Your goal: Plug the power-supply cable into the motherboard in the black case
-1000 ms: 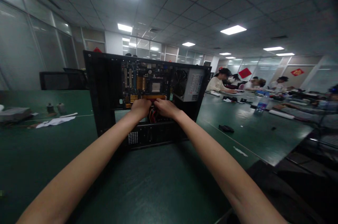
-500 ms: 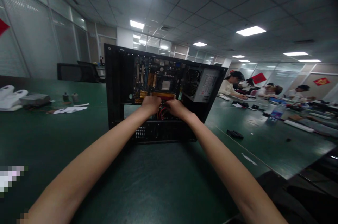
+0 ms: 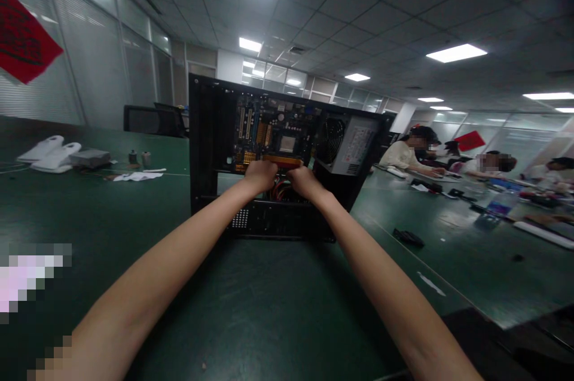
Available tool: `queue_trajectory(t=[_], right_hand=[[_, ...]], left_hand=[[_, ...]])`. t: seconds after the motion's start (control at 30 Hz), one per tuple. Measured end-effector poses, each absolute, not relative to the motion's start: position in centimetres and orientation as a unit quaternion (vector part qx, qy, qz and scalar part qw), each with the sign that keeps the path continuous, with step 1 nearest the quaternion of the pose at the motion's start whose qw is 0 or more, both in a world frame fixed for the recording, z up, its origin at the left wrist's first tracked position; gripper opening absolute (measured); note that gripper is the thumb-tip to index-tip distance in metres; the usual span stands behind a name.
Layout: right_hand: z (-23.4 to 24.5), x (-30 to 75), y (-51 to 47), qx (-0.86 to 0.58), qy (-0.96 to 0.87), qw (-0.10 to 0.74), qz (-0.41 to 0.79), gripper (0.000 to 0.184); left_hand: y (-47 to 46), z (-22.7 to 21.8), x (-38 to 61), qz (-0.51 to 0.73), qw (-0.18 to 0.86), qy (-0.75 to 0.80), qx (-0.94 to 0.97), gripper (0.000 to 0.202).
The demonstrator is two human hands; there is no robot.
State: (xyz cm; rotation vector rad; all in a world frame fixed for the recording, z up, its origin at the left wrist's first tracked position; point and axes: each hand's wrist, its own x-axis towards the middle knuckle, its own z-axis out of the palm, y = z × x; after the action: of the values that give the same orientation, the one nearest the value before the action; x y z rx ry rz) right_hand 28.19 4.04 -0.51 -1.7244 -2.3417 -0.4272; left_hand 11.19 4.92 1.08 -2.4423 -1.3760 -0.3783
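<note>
Orange strip (image 3: 286, 161) | just above left fingers (image 3: 271, 171), right fingers (image 3: 296, 174) | both curled; hold hidden, cannot tell

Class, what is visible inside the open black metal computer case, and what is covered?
Inside the black metal case: a dark rectangular circuit board, a grey boxy power supply and thin reddish cables. The left hand and right hand hide whatever is behind or within them.

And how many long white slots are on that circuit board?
2, on the left part of the circuit board: one white slot, another white slot just right of it. Part is covered; more may be hidden.
</note>
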Motion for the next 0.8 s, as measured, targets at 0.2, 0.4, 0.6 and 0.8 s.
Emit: queue_trajectory(t=[0.2, 0.4, 0.6, 0.8], right_hand=[[-0.6, 28.3, 4.1, -0.591, -0.785, 0.113, -0.145, 0.031], [-0.4, 28.3, 3.6, -0.582, -0.787, 0.140, -0.149, 0.031], [-0.8, 28.4, 0.6, -0.477, -0.815, 0.273, -0.184, 0.033], [1.3, 31.8, -6.4, -0.234, -0.830, 0.367, -0.350, 0.027]], left_hand=[[4.4, 1.5, 11.4, -0.130, 0.163, -0.498, -0.842, 0.034], [3.7, 1.3, 9.8, -0.180, 0.139, -0.492, -0.840, 0.035], [-1.3, -1.7, 9.7, -0.228, 0.110, -0.488, -0.836, 0.056], [-3.0, -4.5, 11.3, -0.282, 0.147, -0.536, -0.782, 0.061]])
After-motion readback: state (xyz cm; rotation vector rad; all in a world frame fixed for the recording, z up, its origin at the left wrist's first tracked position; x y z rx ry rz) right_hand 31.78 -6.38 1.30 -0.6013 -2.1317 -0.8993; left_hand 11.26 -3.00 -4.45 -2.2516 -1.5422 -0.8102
